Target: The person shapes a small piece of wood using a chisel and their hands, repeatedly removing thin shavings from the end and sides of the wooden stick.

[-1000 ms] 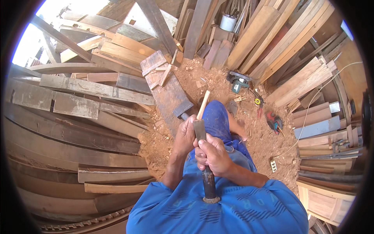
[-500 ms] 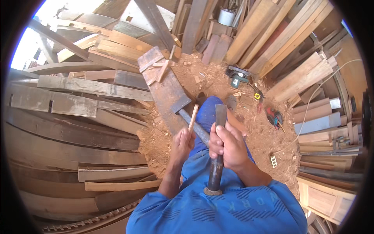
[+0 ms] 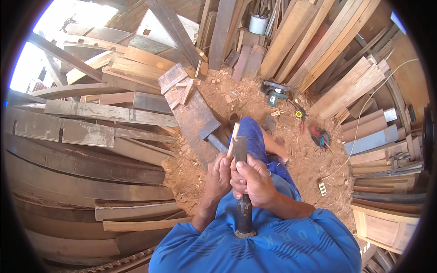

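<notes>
Head view showed your right hand [image 3: 252,179] closed around a dark steel chisel [image 3: 242,182], while your left hand [image 3: 219,173] fingers pinched a thin pale wood strip [image 3: 233,140] over sawdust floor [image 3: 291,154].

Dark chisel [image 3: 242,182] – flat steel blade sticking up above the grip, round dark handle running down below it, metal ring on the butt end. Upright, tilted slightly. Thin pale wood strip [image 3: 232,142] – narrow, light tan, slanting up just left of the blade, lower end hidden in the grip.
</notes>
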A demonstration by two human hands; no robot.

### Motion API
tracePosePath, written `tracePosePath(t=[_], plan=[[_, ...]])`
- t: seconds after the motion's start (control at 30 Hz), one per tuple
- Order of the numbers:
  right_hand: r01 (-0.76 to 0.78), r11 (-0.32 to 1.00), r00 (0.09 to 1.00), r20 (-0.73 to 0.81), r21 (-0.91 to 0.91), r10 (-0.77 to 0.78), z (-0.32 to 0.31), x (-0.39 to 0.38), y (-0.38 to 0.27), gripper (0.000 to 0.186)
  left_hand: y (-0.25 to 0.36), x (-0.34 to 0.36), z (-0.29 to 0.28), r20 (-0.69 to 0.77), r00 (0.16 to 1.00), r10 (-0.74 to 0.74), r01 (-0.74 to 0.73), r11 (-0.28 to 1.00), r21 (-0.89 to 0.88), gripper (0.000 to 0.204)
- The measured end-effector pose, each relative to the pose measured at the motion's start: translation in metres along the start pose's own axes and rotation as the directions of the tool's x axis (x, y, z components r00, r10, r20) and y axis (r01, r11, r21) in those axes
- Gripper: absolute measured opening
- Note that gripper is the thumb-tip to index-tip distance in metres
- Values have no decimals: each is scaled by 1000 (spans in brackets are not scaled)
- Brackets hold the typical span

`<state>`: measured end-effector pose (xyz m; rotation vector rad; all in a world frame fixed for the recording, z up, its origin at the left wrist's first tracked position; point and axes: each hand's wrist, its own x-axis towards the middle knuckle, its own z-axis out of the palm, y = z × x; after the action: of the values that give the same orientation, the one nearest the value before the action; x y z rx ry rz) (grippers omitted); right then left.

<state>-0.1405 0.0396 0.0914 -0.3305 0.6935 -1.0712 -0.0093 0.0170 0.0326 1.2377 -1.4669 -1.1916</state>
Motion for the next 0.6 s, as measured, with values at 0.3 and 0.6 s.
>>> tracePosePath(t=[0.3, 0.6], plan=[[178, 984, 984, 12, 21, -178, -6, -18, -13, 19, -17, -28, 7, 153, 959, 238, -274, 914, 298, 26], [239, 967, 960, -126, -91, -249, -24, 7, -37, 15, -36, 4, -23, 214, 946, -245, 316, 541, -779, 40]])
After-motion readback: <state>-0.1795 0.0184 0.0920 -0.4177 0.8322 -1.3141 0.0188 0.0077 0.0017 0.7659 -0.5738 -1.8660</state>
